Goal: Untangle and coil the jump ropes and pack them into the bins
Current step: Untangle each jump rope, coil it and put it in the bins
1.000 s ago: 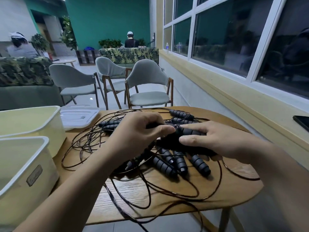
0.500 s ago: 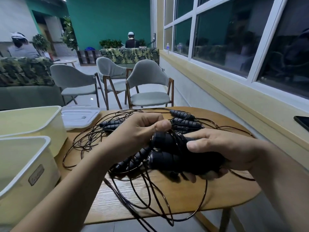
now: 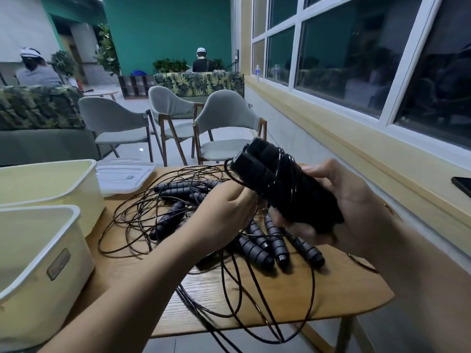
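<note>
My right hand (image 3: pixel 339 207) holds a bundle of black foam jump-rope handles (image 3: pixel 280 184) tilted up above the table, with thin cord looped around it. My left hand (image 3: pixel 229 207) is just left of the bundle, fingers curled on the black cord (image 3: pixel 230 174) coming off it. Under both hands lies a tangle of black cords (image 3: pixel 142 220) and several ribbed handles (image 3: pixel 267 245) on the wooden table (image 3: pixel 344 296). Some cords hang over the table's front edge. Two cream bins stand at the left, a near bin (image 3: pixel 38 263) and a far bin (image 3: pixel 56 182).
A clear plastic lid (image 3: pixel 122 174) lies behind the far bin. Grey chairs (image 3: pixel 224 128) stand beyond the table. A windowsill (image 3: pixel 382 161) runs along the right with a dark phone (image 3: pixel 462 184) on it. Two people sit far off in the room.
My right hand has lifted the bundle of handles off the pile and tilted it upward. My left hand has moved with it, drawing cord away from the tangle.
</note>
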Tool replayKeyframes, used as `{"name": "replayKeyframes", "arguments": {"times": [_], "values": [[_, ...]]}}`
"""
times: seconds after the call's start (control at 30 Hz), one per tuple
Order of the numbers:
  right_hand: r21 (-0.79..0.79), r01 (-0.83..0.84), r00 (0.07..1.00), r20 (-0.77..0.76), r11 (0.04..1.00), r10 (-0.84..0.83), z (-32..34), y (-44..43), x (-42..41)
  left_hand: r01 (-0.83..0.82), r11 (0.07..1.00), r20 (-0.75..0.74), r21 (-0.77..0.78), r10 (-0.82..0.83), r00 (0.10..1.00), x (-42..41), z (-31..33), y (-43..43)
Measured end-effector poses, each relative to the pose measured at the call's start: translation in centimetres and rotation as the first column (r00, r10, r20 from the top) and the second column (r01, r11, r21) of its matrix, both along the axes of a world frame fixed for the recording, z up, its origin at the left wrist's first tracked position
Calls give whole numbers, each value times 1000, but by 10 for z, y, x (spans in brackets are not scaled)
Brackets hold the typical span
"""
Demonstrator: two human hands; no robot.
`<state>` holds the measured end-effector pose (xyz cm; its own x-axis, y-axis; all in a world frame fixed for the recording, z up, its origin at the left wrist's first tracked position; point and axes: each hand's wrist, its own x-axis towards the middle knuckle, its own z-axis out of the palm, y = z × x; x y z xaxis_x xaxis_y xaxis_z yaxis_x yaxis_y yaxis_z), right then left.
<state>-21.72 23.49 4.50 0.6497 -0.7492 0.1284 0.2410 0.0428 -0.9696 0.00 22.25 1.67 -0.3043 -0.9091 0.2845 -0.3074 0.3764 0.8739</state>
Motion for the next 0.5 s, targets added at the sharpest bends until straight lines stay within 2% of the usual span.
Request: {"name": "replayKeyframes", "arguments": {"times": [0.13, 0.27, 0.5], "values": [[-23, 227, 974, 16, 974, -227, -1, -3, 3, 60, 994, 182, -90, -42, 982, -3, -4, 4], [-190, 460, 879, -37, 867, -475, -6, -8, 0, 16, 992, 341, -125, 28, 940, -12, -5, 6], [-469, 525, 746, -147, 710, -649, -5, -4, 0, 18, 980, 481, -196, 80, 873, -6, -4, 4]]}}
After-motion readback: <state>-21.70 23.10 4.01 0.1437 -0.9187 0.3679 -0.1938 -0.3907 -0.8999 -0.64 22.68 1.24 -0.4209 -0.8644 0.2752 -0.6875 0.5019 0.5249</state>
